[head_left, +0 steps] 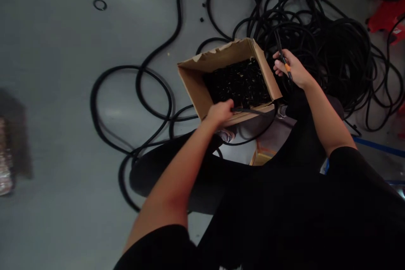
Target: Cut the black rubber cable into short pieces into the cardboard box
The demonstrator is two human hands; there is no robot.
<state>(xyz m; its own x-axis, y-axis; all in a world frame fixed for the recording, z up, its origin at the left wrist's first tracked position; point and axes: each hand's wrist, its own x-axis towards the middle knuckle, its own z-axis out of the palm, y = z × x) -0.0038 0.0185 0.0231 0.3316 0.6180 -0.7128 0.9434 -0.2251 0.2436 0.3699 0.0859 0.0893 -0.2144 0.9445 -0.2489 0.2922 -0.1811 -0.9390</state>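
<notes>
"What's in the hands?"

"The left hand [221, 113] is closed on a thin black cord [249, 110], which runs rightward along the near edge of the box. The right hand [289, 67] has its fingers curled round a slim dark tool [287, 67] with an orange patch; I can't tell if its blades are apart."

"And the box [193, 93]?"

"Plain brown cardboard, open-topped, just beyond the left hand and left of the right one. Its far rim is torn and ragged. Inside lie short, dark, glossy bits [240, 82], heaped loosely."

"Any room to move?"

"Plenty left of the left hand: smooth grey floor [57, 71], with a small black ring [100, 4] far off and a few wide loops of hose [91, 97] nearer. Past the right hand it's crowded; a thick, rubbery-looking tangle [338, 50] spreads beyond and to its right. The right hand is just outside the box's right wall."
</notes>
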